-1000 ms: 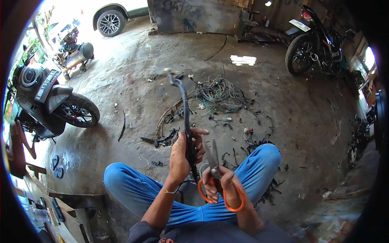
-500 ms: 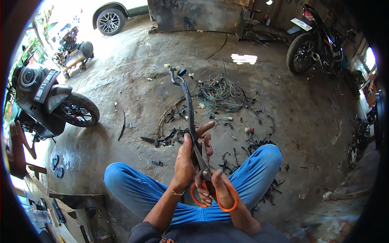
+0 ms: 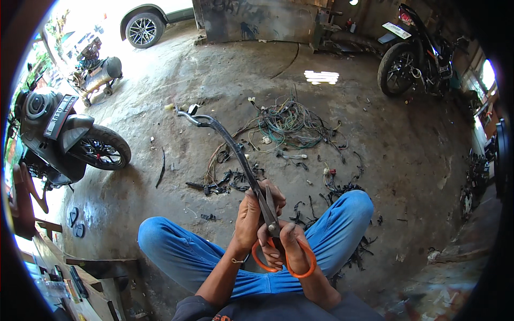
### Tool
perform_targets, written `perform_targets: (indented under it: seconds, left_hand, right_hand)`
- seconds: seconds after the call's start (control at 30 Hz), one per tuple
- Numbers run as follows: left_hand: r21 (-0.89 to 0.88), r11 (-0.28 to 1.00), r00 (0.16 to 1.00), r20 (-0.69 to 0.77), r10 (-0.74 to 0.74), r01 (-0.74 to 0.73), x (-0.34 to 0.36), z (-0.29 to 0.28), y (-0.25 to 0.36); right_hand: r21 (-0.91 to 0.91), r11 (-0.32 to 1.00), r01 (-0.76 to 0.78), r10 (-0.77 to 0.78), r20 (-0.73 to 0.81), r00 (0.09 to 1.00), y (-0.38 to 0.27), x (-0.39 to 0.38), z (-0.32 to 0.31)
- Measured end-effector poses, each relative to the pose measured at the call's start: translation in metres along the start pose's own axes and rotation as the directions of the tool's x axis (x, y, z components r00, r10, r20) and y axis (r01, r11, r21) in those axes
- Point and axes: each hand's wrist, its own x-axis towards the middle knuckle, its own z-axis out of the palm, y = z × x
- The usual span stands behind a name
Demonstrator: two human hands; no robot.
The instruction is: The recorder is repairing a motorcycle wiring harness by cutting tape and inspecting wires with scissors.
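My left hand [image 3: 247, 218] is wrapped round a black-taped wiring harness [image 3: 236, 150]. The harness leans away to the upper left, ending in bare wires with a dark connector [image 3: 193, 109] and a pale, blurred one [image 3: 170, 107]. In my right hand [image 3: 290, 239] are scissors [image 3: 267, 210] with orange handles, thumb and fingers through the loops. Their blades are slightly parted and lie against the harness where it enters my left hand; the exact contact is hidden by the fingers.
Beyond my hands a tangle of loose wires [image 3: 294, 125] lies on the floor [image 3: 193, 144]. Black scraps [image 3: 214, 183] surround it. Motorcycles stand at left [image 3: 75, 134] and far right [image 3: 407, 64]. Sandals [image 3: 78, 230] and a wooden bench [image 3: 59, 257] are at left.
The harness's far end has swung to the left. My left hand's fingers, spread before, have curled in round the harness. The scissors have barely moved.
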Motion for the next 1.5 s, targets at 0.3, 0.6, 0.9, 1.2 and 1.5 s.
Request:
perform_targets:
  seconds: [0.3,0.6,0.9,1.2,1.5]
  left_hand:
    - [0.24,0.971,0.996,0.09,-0.008,-0.014,-0.001,-0.006,0.001]
    - [0.528,0.848,0.998,0.009,-0.055,0.042,-0.01,-0.014,0.006]
    - [0.619,0.785,0.999,0.041,0.007,-0.031,-0.007,-0.012,0.013]
    - [0.679,0.725,0.993,0.074,0.09,-0.117,-0.006,-0.013,0.01]
    - [0.12,0.991,0.967,-0.253,-0.029,0.061,0.02,0.024,0.022]
  right_hand:
    - [0.057,0.998,0.004,-0.003,-0.014,1.0,-0.006,-0.002,-0.004]
    - [0.195,0.98,-0.048,0.043,0.03,0.999,-0.01,-0.001,-0.006]
    - [0.177,0.983,-0.042,0.049,-0.038,0.998,-0.012,0.001,0.002]
    - [0.009,0.999,0.053,-0.052,-0.084,0.995,0.002,-0.011,0.004]
    - [-0.015,0.994,0.108,-0.109,-0.091,0.99,0.028,-0.012,0.004]
